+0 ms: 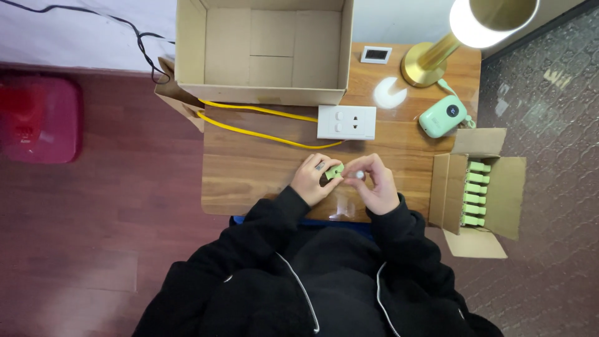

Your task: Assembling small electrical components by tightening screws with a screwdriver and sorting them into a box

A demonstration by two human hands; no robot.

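My left hand (314, 179) grips a small light-green device (336, 171) over the front of the wooden table (249, 171). My right hand (374, 183) meets it from the right, its fingertips pinching a small white piece (360, 175) at the device's end. Both hands are in black sleeves. A small clear bit of wrapping (342, 208) lies on the table just below the hands.
A large open cardboard box (262, 87) stands at the back. A white power strip (347, 122) with a yellow cable (262, 134) lies ahead of the hands. At the right: a gold lamp (430, 62), a green gadget (443, 116), an open carton (483, 190) of several green devices.
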